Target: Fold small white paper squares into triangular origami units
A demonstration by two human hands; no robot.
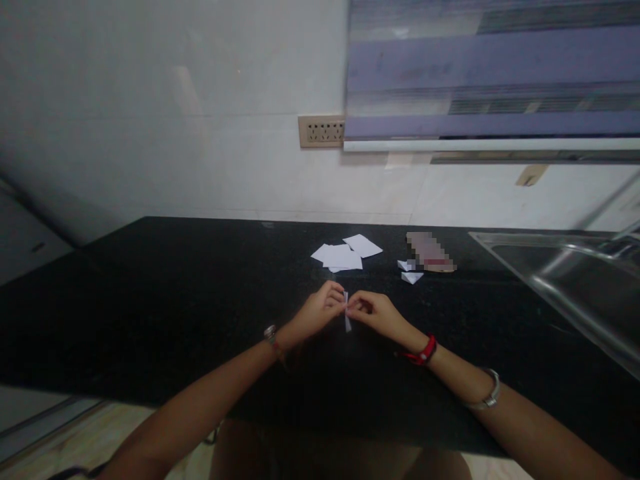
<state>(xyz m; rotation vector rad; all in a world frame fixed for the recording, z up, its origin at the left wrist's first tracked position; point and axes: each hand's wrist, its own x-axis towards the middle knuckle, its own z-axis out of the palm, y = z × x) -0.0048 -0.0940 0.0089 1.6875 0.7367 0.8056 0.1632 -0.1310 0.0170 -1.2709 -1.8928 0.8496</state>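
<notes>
A narrow folded strip of white paper [349, 325] is pinched between my two hands, a little above the dark countertop. My left hand [324, 307] grips it from the left, fingers curled. From the right, my right hand [376, 311] closes thumb and fingertips on the same piece. Just beyond my hands lies a loose pile of white paper sheets [342, 257], with another sheet [363, 245] overlapping at its back right. Two small folded paper pieces [412, 277] rest to the right of the pile.
Beside the folded pieces is a flat blurred-out object [431, 252]. A steel sink [575, 267] is set into the black countertop [150, 300] at the right. Behind stands a tiled wall with a socket strip [323, 132] and a purple striped blind [490, 73].
</notes>
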